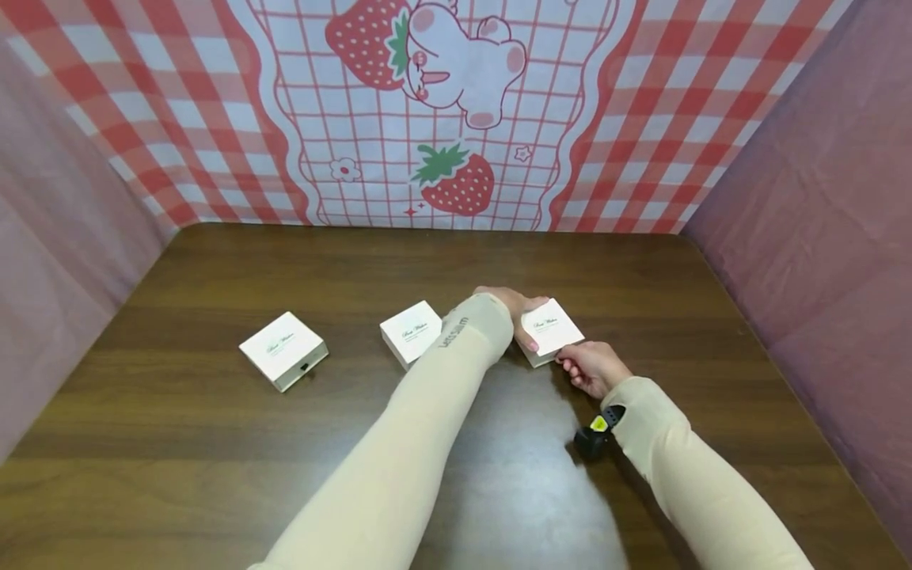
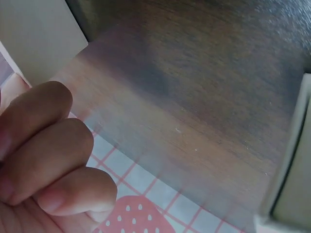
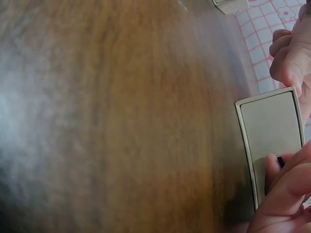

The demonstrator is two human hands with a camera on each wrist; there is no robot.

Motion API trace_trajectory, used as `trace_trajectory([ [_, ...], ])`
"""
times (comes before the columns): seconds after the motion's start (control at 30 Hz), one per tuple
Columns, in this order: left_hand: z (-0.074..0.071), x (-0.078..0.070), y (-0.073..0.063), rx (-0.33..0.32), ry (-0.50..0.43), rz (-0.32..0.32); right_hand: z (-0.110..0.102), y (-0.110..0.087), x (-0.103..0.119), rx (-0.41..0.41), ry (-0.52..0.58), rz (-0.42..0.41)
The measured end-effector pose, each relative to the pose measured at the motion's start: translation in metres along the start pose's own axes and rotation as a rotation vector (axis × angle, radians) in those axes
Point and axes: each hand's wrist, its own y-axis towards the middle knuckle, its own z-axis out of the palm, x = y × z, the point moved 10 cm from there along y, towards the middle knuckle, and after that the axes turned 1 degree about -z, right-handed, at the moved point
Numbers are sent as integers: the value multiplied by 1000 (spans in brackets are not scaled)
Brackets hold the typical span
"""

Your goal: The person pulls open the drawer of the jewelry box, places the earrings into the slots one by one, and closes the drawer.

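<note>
A small white drawer box (image 1: 552,326) with green lettering lies on the right side of the table. My left hand (image 1: 514,307) grips it from its left, thumb along the near-left edge; in the left wrist view this hand's fingers (image 2: 60,150) are curled. At the box's near side is my right hand (image 1: 593,369). In the right wrist view its thumb and finger pinch a short black pull tab (image 3: 280,161) on the drawer front (image 3: 269,124), which sits level within the outer sleeve. Part of the tab is hidden by the fingers.
A matching box (image 1: 410,329) lies in the middle, partly behind my left sleeve. Another box (image 1: 282,345) is further left, its black tab (image 1: 305,366) facing me. A strawberry-print cloth (image 1: 456,186) hangs behind the wooden table (image 1: 178,443); pink curtains flank it.
</note>
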Motion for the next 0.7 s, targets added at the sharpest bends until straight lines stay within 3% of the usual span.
trace_trajectory([
  [0.27, -1, 1, -2, -5, -36, -3, -3, -2, -2, -12, -15, -14],
  [0.57, 8, 3, 21, 25, -18, 20, -6, -7, -3, 3, -105, -31],
  [0.7, 9, 2, 20, 25, -13, 16, -10, -9, -4, -8, -151, -48],
])
